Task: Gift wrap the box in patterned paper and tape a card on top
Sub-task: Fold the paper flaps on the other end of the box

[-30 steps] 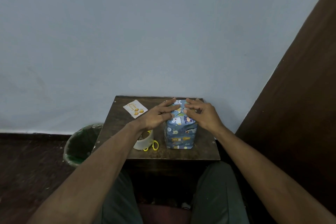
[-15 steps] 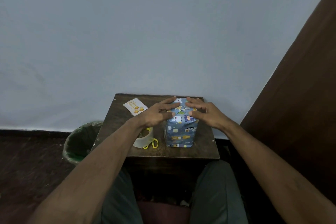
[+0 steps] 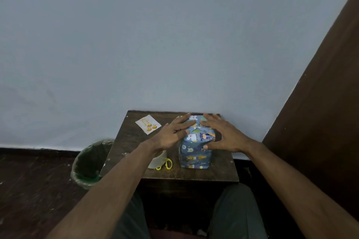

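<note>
On the small dark table (image 3: pixel 136 141), my left hand (image 3: pixel 172 136) and right hand (image 3: pixel 223 136), fingers spread, press the box (image 3: pixel 196 151)'s top folds, seemingly untaped; next needs tape (image 3: pixel 158 161).

Card (image 3: pixel 148 124) left of box (image 3: pixel 196 153)

- Setting: a plain room corner, most likely in a home; nothing marks it as a shop, lab or workshop.
- Wall (image 3: pixel 155 44): bare, painted pale blue-grey, dark skirting strip along its foot.
- Wooden panel (image 3: pixel 320 122): dark brown, standing at the right, perhaps a door or a cupboard side; which one cannot be told.
- Floor (image 3: pixel 35 190): dark, speckled.
- Table (image 3: pixel 132 141): small, dark wood, worn top, set against the wall.
- Bin (image 3: pixel 89 163): round, lined with a green bag, just beside the table's left edge.
- Lighting: dim.
</note>
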